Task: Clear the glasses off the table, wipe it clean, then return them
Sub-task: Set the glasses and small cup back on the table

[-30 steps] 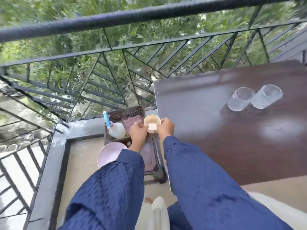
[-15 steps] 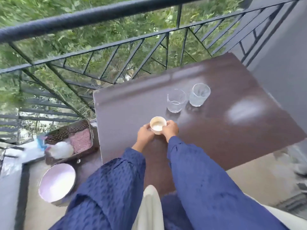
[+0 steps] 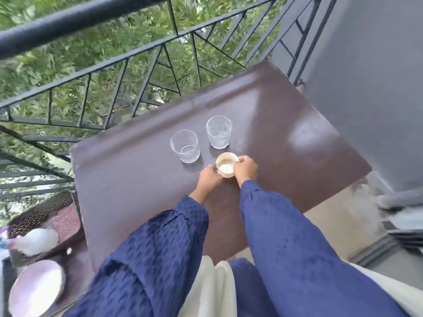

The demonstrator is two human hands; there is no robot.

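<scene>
Cream cup (image 3: 226, 165) gripped by left hand (image 3: 208, 179), right hand (image 3: 246, 169) | table (image 3: 297, 161) middle, off edges | glasses (image 3: 185, 146) just beyond

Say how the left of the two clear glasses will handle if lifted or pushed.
The glass looks empty, so probably light. Its clear walls look smooth: likely slippery and breakable. Short and wide, upright on the table, it would probably slide rather than tip.
</scene>
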